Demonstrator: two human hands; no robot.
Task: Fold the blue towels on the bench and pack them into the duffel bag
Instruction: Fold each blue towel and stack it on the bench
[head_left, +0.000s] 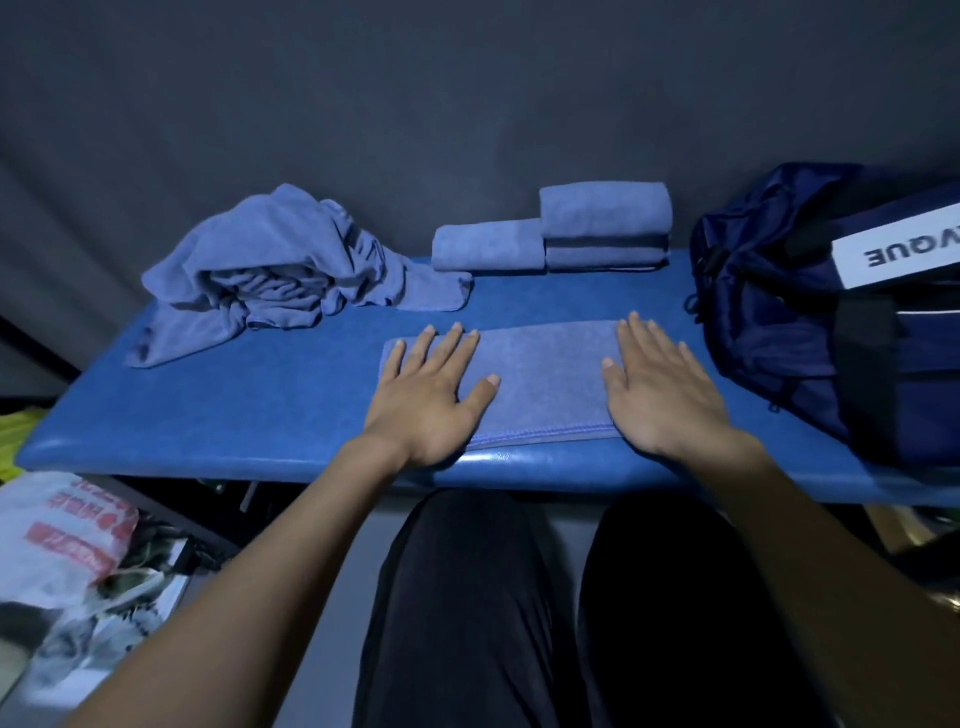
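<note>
Head view looks down on a blue padded worktop (234, 415) spanning the middle of the frame. At its near edge, centre frame, a partly folded blue towel (545, 379) lies flat as a long strip, and both hands press on it, probably to smooth it and hold the layers square before the next fold. Left hand (426, 395) lies palm down on the strip's left end, fingers straight and spread; right hand (660, 389) lies the same way on its right end. Neither grip closes on anything, as both are flat and open. Both forearms reach forward from the lower frame over dark-trousered knees. Upper left sits a crumpled heap of unfolded towels (270, 270); upper centre, folded towels (561, 234) are stacked against the backdrop, likely waiting for packing. A navy duffel bag (810, 312) sits at the right edge.
</note>
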